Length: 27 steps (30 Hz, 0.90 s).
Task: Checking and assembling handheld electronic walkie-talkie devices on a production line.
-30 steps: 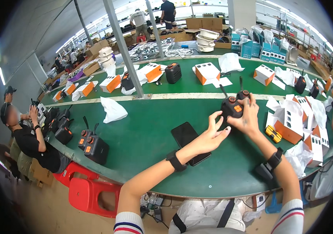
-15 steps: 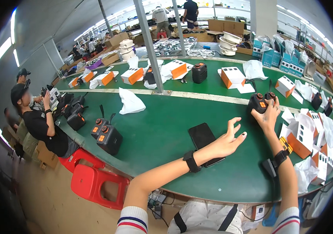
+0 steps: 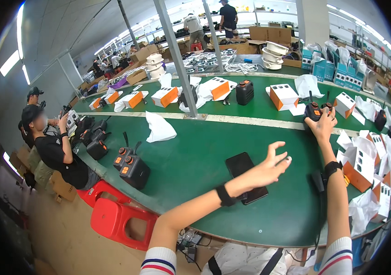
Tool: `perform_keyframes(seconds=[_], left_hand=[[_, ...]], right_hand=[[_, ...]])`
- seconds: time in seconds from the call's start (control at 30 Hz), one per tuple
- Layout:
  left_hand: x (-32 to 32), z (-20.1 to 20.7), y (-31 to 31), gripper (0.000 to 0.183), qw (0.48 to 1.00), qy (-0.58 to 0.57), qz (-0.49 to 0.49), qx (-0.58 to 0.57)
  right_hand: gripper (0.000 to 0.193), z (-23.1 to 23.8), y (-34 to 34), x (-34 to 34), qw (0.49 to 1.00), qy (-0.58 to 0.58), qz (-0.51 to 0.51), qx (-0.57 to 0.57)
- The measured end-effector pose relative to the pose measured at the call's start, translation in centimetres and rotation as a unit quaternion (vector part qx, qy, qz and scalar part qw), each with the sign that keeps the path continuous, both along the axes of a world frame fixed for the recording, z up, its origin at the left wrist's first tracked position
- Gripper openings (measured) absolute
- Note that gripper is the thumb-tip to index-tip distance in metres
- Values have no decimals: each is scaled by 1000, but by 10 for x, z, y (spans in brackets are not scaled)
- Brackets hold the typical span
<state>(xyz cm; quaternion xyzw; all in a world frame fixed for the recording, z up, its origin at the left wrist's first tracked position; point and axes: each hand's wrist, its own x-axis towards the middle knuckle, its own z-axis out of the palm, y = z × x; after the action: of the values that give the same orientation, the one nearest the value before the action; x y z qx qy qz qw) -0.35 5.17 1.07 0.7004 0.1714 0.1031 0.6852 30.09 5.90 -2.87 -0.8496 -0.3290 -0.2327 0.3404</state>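
Note:
My right hand [image 3: 322, 123] reaches to the far side of the green table, its fingers closed round a pair of black boxy devices [image 3: 313, 112] with orange knobs and upright straps. The fingers partly hide the right device. My left hand [image 3: 272, 166] hovers palm inward with its fingers spread, holding nothing. Below its wrist lies a flat black tablet-like slab [image 3: 247, 176], partly covered by my forearm. Two similar black devices [image 3: 133, 168] with orange buttons stand together on the left of the table.
Opened white-and-orange boxes [image 3: 359, 168] with crumpled wrapping pile up at right. A grey metal post [image 3: 177, 59] rises from the table's dividing strip. A white wrapping bag [image 3: 160, 127] lies on the table. A co-worker [image 3: 51, 149] sits at left near red stools [image 3: 121, 222].
My right hand has moved the pair of devices farther away, from the near side of the dividing strip to over it. My left hand has stayed nearly in place, still spread. The view has shifted slightly.

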Motion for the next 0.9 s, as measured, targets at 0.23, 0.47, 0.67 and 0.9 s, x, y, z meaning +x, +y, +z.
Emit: perform_keyframes(seconds=[0.23, 0.47, 0.67, 0.9], left_hand=[[-24, 58, 74, 57, 981, -42, 96, 161], [-32, 11, 217, 49, 889, 145, 278, 333], [-20, -6, 342, 74, 737, 205, 441, 470], [-23, -39, 397, 71, 654, 310, 526, 446]], right_hand=[[81, 6, 42, 33, 997, 69, -13, -31], [83, 8, 59, 62, 994, 53, -23, -95], [73, 60, 95, 5, 947, -257, 146, -124], [95, 45, 206, -67, 906, -43, 282, -313]])
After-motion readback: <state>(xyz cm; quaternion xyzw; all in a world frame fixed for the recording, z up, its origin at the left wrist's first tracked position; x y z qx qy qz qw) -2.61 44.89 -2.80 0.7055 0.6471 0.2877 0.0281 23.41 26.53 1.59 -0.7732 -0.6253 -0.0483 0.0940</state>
